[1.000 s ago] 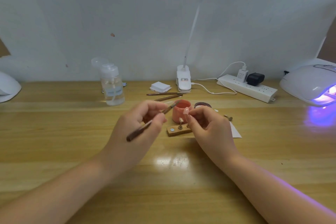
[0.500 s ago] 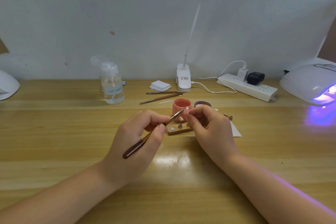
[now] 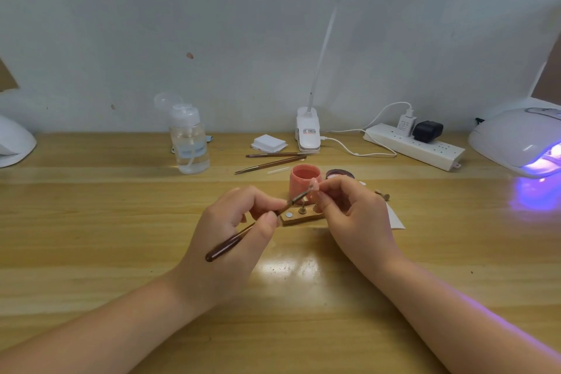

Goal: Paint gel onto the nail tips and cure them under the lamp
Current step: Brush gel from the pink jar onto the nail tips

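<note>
Pale wall and a wooden tabletop [image 3: 91, 222] are filling your view, with a white desk lamp [image 3: 308, 130] clipped at the back edge. Your left hand [image 3: 233, 234] is pinching a dark-handled brush [image 3: 243, 235], its bristle end reaching up to a pink nail tip [image 3: 314, 184]. Your right hand [image 3: 352, 209] is holding that nail tip between curled fingertips, just in front of the pink gel jar [image 3: 304, 181] (its lid is lying beside it). A small wooden holder [image 3: 299, 217] is sitting on the tabletop below both hands. At the far right, the curing lamp [image 3: 516, 140] is glowing violet, well apart from the nail tip. Two spare brushes [image 3: 273, 159] and a clear pump bottle [image 3: 189, 143] are resting farther back.
</note>
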The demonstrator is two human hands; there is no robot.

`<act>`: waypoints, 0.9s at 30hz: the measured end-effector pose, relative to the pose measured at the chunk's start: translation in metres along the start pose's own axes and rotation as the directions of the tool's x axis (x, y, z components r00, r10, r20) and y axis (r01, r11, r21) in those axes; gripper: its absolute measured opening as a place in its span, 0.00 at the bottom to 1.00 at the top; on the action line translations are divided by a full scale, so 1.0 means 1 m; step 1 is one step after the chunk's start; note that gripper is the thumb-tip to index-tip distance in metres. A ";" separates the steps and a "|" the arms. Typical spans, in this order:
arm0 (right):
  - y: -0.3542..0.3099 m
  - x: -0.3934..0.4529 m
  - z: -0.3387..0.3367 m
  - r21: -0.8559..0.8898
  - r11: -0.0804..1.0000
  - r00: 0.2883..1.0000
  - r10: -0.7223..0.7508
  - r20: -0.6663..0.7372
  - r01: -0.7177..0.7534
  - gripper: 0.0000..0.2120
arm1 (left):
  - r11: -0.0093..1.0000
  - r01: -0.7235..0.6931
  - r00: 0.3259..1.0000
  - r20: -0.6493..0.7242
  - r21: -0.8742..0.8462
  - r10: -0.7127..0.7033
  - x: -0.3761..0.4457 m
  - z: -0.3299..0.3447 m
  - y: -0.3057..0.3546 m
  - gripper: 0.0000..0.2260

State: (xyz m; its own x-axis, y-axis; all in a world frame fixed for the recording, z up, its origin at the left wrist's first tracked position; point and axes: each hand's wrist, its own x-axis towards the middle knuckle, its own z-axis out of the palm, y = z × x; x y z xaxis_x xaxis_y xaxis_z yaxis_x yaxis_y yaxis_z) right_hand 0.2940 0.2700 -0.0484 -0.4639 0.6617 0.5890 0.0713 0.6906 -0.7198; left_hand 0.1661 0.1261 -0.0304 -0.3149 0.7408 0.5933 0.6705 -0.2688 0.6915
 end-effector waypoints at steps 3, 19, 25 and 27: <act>0.000 0.000 0.000 0.018 1.000 1.000 0.015 0.007 -0.015 0.03 | 0.999 -0.016 0.999 -0.038 -0.035 0.015 0.000 -0.002 0.000 0.10; 0.005 0.001 0.002 0.021 1.000 0.999 0.013 -0.029 -0.012 0.03 | 0.999 -0.029 0.998 -0.057 -0.026 0.027 -0.001 -0.002 0.005 0.10; 0.004 0.000 0.001 0.006 1.000 1.000 0.005 -0.026 -0.005 0.04 | 0.999 0.033 0.999 -0.011 0.015 -0.033 0.001 -0.001 0.006 0.12; 0.004 0.001 0.001 0.010 1.000 0.999 0.028 -0.033 -0.028 0.05 | 0.999 0.030 0.999 -0.015 -0.022 -0.030 0.004 -0.004 0.008 0.11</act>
State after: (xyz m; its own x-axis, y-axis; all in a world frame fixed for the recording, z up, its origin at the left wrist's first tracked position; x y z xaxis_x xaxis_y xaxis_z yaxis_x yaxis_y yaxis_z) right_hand 0.2934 0.2731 -0.0512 -0.4324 0.6904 0.5801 0.0752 0.6687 -0.7397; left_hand 0.1674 0.1242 -0.0203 -0.3452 0.7394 0.5781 0.6460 -0.2596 0.7178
